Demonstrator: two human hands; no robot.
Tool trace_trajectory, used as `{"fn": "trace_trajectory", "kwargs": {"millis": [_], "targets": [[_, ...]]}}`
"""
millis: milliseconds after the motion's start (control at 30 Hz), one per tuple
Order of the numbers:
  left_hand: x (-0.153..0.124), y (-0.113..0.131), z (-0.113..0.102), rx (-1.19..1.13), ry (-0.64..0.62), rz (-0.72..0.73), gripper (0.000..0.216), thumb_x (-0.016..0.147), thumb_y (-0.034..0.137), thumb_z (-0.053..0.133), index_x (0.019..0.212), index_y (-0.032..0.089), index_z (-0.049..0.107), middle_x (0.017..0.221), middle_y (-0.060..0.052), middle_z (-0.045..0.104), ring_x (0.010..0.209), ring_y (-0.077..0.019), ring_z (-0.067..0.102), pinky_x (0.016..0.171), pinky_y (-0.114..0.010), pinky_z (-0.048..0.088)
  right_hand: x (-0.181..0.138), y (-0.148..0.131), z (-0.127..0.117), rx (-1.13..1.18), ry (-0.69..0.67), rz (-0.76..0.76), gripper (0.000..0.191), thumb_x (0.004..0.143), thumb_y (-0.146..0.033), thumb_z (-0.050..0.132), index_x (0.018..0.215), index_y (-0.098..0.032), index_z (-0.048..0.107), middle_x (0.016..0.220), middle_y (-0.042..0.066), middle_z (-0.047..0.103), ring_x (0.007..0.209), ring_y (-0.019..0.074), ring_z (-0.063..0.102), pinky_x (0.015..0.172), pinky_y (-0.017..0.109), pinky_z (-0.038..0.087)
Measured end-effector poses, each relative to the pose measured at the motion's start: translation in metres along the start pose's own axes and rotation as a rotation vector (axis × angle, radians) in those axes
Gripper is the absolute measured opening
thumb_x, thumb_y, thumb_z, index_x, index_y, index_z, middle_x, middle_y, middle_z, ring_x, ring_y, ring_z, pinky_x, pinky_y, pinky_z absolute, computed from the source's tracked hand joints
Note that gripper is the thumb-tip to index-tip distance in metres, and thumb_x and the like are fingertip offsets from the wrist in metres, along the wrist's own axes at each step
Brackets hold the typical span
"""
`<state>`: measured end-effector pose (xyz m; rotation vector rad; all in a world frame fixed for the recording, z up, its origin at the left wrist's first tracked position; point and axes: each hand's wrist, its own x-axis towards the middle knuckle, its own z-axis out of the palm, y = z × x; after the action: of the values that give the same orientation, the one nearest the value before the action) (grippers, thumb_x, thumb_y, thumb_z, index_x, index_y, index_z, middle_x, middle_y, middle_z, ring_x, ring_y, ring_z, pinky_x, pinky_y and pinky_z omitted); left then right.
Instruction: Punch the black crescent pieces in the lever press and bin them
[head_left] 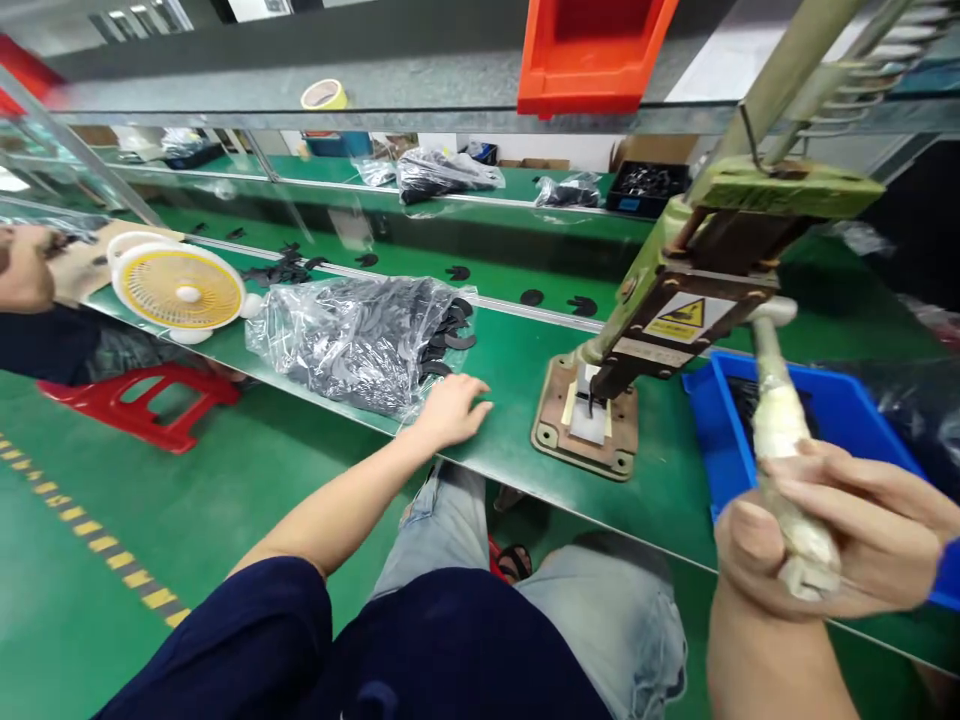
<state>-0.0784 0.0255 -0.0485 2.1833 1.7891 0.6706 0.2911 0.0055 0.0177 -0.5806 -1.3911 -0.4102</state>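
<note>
My right hand (832,540) is wrapped round the tape-bound lever handle (776,430) of a green hand press (675,300) that stands on a metal base (585,420) on the green bench. My left hand (454,408) lies at the edge of a clear plastic bag (352,340) full of black C-shaped flat parts, its fingers loosely curled beside the bag. Whether anything is under those fingers is hidden. Several loose black parts (450,335) spill from the bag's right end.
A blue bin (720,420) with dark parts sits right of the press. A small yellow fan (180,288) lies left of the bag. Another person's hand (26,265) shows far left. A red stool (142,400) stands below. An orange bin (592,50) sits on the shelf above.
</note>
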Motion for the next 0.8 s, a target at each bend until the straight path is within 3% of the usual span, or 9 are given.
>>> {"fn": "trace_trajectory", "kwargs": {"millis": [133,267,367,500,667,800], "targets": [[-0.015,-0.045,-0.033,0.421,0.041,-0.207,0.047,0.094,0.057,0.065,0.118,0.016,0.068,0.117,-0.022,0.07,0.118,-0.0425,0.06,0.101,-0.054,0.044,0.001,-0.008,0.009,0.012,0.059,0.039,0.032,0.075,-0.052,0.081,0.07,-0.024,0.066,0.077,0.002,0.055,0.07,0.0159,0.058,0.075,0.049,0.062],[-0.014,-0.057,-0.033,0.375,-0.091,-0.219,0.047,0.09,0.057,0.072,0.116,0.019,0.065,0.112,-0.017,0.074,0.115,-0.0403,0.064,0.098,-0.05,0.043,-0.001,-0.014,0.015,0.028,0.113,0.062,0.034,0.073,-0.051,0.08,0.07,-0.023,0.062,0.081,0.002,0.054,0.069,0.0148,0.055,0.075,0.049,0.06],[-0.007,-0.05,-0.022,0.238,-0.16,-0.189,0.045,0.088,0.041,0.078,0.123,0.021,0.058,0.107,-0.01,0.077,0.111,-0.0339,0.068,0.099,-0.046,0.043,0.0,-0.019,0.012,0.008,0.058,0.097,0.028,0.075,-0.046,0.079,0.072,-0.023,0.063,0.081,0.002,0.054,0.075,0.0169,0.058,0.081,0.052,0.06],[0.004,-0.029,-0.007,0.028,-0.174,-0.062,0.035,0.091,0.024,0.071,0.121,0.023,0.053,0.104,-0.005,0.076,0.099,-0.0251,0.072,0.092,-0.037,0.048,0.002,-0.026,0.005,-0.016,-0.036,0.117,0.022,0.079,-0.041,0.076,0.077,-0.023,0.064,0.085,0.002,0.057,0.083,0.0179,0.06,0.091,0.055,0.061],[0.026,0.003,0.002,-0.019,-0.151,0.077,0.032,0.093,0.022,0.068,0.122,0.023,0.053,0.107,-0.008,0.075,0.096,-0.0257,0.072,0.078,-0.033,0.049,0.002,-0.028,0.004,-0.039,-0.054,0.1,0.019,0.081,-0.039,0.074,0.08,-0.023,0.064,0.089,0.001,0.057,0.085,0.0169,0.061,0.094,0.054,0.062],[0.043,0.022,0.016,-0.078,-0.194,0.191,0.012,0.092,0.024,0.068,0.104,0.023,0.064,0.094,-0.005,0.073,0.087,-0.0231,0.069,0.074,-0.031,0.047,0.002,-0.03,0.003,-0.035,-0.071,0.12,0.017,0.083,-0.039,0.073,0.082,-0.024,0.065,0.087,0.001,0.056,0.089,0.0185,0.061,0.094,0.054,0.062]]}}
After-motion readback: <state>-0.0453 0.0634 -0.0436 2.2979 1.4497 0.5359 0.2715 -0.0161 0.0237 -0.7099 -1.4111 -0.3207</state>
